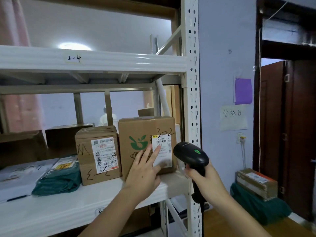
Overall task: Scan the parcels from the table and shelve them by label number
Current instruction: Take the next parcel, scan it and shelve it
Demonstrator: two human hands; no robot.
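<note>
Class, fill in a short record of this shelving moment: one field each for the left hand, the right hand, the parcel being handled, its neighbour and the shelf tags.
left hand: open, fingers flat on the label of the tall box
right hand: grips the black scanner
tall box: upright on the shelf, marked 3-2 by hand
smaller box: beside it on the left, also marked 3-2
upper shelf tag: reads 2-4

A tall brown cardboard box with a green leaf logo (147, 144) stands upright at the shelf's right end, white shipping label and handwritten "3-2" facing out. Just beside it on the left stands a smaller brown cardboard box (98, 154), also marked "3-2". Further left lies a dark green plastic mailer bag (59, 178).
</note>
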